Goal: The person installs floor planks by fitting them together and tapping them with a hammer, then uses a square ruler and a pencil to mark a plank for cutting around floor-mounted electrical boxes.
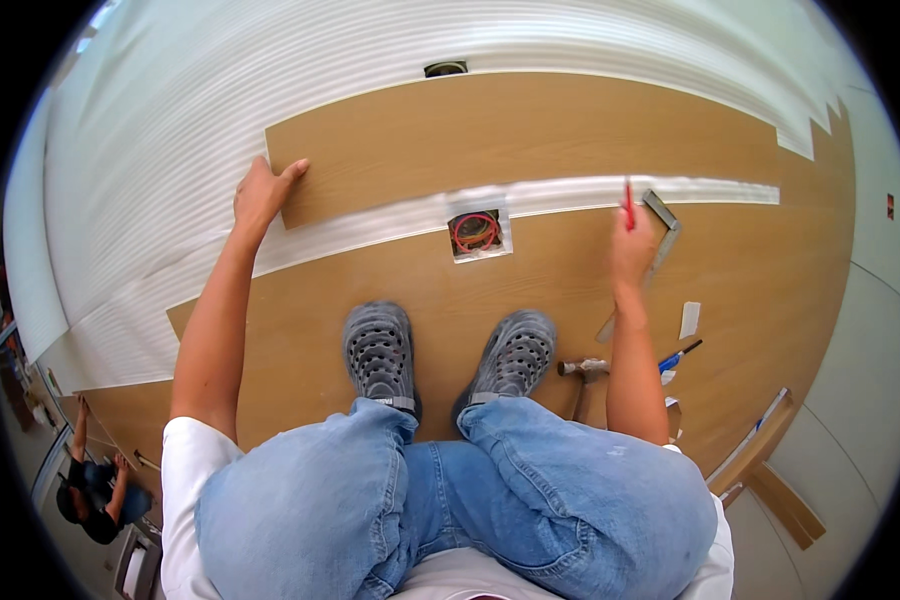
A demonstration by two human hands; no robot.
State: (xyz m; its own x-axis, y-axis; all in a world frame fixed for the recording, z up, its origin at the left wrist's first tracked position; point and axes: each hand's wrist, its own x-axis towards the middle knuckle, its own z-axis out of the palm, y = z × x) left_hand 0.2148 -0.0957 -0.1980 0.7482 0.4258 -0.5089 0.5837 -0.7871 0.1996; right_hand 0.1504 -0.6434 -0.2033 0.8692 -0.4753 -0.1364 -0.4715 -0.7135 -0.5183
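A long wood-look floor plank (pixel 530 130) lies on the ribbed white underlay, with a strip of underlay between it and the laid planks (pixel 320 310). At its left end is my left hand (pixel 262 192), thumb on top and the other fingers curled at the edge. My right hand (pixel 634 250) is closed around a slim red pencil or marker (pixel 629 205), its tip by the plank's lower edge. Beside and partly behind that hand lies a metal square (pixel 662 235). A floor box opening (pixel 477 234) with coiled coloured wires sits between the planks.
Near my right forearm lie a hammer (pixel 582 370), a blue cutter (pixel 678 357) and a white scrap (pixel 690 320). Cut plank pieces (pixel 785 505) rest at the lower right. Another opening (pixel 446 69) is beyond the plank. A co-worker (pixel 98 495) crouches at the lower left.
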